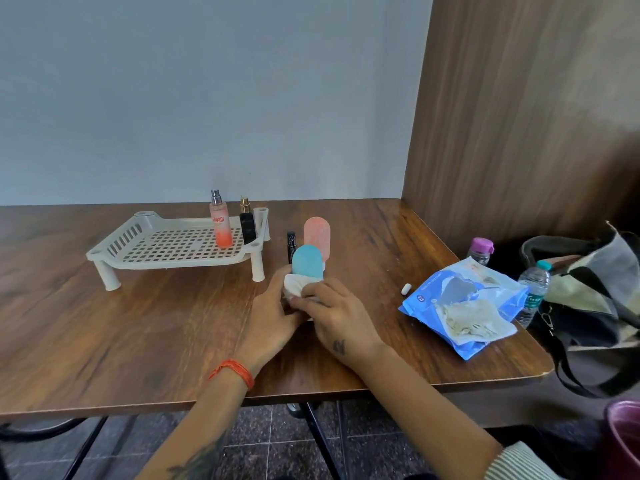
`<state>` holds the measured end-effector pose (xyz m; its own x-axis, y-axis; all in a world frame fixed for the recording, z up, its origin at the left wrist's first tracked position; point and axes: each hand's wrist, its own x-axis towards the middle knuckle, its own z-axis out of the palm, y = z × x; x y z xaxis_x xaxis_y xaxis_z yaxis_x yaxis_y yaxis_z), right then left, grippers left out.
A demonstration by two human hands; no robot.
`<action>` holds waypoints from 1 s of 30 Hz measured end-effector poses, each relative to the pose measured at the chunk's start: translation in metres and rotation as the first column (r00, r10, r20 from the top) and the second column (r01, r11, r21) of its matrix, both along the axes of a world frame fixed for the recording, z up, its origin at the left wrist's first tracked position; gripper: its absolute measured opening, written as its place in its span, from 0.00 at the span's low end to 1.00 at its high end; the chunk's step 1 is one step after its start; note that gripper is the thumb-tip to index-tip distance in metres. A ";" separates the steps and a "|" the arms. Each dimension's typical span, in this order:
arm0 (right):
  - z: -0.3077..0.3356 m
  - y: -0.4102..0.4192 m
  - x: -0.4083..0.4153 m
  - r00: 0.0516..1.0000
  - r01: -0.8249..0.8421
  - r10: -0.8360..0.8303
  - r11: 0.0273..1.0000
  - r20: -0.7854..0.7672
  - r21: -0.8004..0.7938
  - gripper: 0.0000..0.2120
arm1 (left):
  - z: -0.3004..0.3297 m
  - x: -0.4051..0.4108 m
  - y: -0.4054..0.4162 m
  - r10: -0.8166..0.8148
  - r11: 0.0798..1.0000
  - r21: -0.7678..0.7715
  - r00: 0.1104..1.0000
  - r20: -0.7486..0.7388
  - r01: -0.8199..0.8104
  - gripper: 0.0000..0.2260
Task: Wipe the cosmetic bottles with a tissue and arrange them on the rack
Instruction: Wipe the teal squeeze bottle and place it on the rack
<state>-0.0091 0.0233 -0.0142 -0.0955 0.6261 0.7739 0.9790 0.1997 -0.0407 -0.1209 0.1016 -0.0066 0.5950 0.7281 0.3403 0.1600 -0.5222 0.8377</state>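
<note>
Left hand: the left hand [273, 313] curls around the lower part of the blue bottle [307, 261] from its left side, holding it upright above the wooden table [138, 334]; an orange thread band [232, 370] sits on that wrist.
Right hand: the right hand [337, 315] presses a white tissue [294, 285] against the bottle's base, fingers bent over the tissue, thumb toward the left hand; a small dark tattoo [338, 346] marks its back.
Blue bottle: rounded top pointing up, its lower end hidden by tissue and fingers, so whether it touches the table cannot be told.
Just behind the grip: a pink bottle [317, 237] of the same rounded shape stands upright, and a slim black tube [291, 245] stands just left of it.
Behind and left of the grip: a cream perforated rack [138, 237] on short legs; at its right end stand a peach spray bottle [220, 223] and, just beside it, a black bottle with a gold cap [247, 223].
Right of the grip: a small white cap [406, 289] lies alone on the table; farther right is an opened blue tissue packet [429, 299] with a crumpled tissue [467, 318] on top.
Far right, at the table edge: a water bottle with a teal cap [535, 289], a purple-lidded bottle [480, 251], and a dark bag [588, 289].
</note>
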 end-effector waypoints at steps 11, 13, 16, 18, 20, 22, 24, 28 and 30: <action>-0.001 0.001 0.005 0.999 0.027 -0.028 0.999 -0.038 -0.028 0.16 | -0.001 0.000 0.000 0.004 0.999 -0.044 1.000 0.006 -0.004 0.28; 0.001 -0.002 0.001 1.000 -0.014 0.013 0.998 -0.019 -0.054 0.13 | -0.002 -0.001 0.001 -0.005 1.000 -0.029 1.000 -0.021 0.004 0.28; 0.001 -0.001 -0.001 0.994 -0.041 0.039 0.999 -0.102 -0.020 0.14 | -0.001 -0.002 0.000 -0.028 0.997 -0.076 0.999 0.024 0.030 0.29; 0.000 0.002 0.003 0.980 0.025 -0.018 0.999 -0.197 0.031 0.16 | -0.001 -0.002 0.000 -0.041 0.991 -0.123 0.996 0.081 0.051 0.29; 0.001 0.004 0.007 0.932 0.115 -0.083 0.991 -0.353 0.070 0.17 | -0.002 -0.001 0.001 -0.052 0.986 -0.149 0.992 0.117 0.069 0.30; 0.002 0.002 0.008 0.935 0.105 -0.080 0.993 -0.347 0.054 0.16 | -0.002 -0.001 0.001 -0.057 0.985 -0.153 0.991 0.124 0.075 0.30; 0.002 -0.003 0.004 0.978 0.031 -0.037 0.999 -0.203 -0.033 0.13 | -0.001 -0.002 0.001 -0.051 0.986 -0.151 0.991 0.121 0.070 0.30; 0.001 -0.001 0.005 0.980 0.046 -0.055 0.998 -0.192 -0.049 0.13 | -0.003 -0.001 0.003 -0.052 0.986 -0.149 0.993 0.110 0.069 0.32; 0.002 0.004 0.007 0.912 0.141 -0.120 0.990 -0.393 0.023 0.14 | -0.004 -0.001 0.005 -0.046 0.986 -0.157 0.993 0.109 0.063 0.33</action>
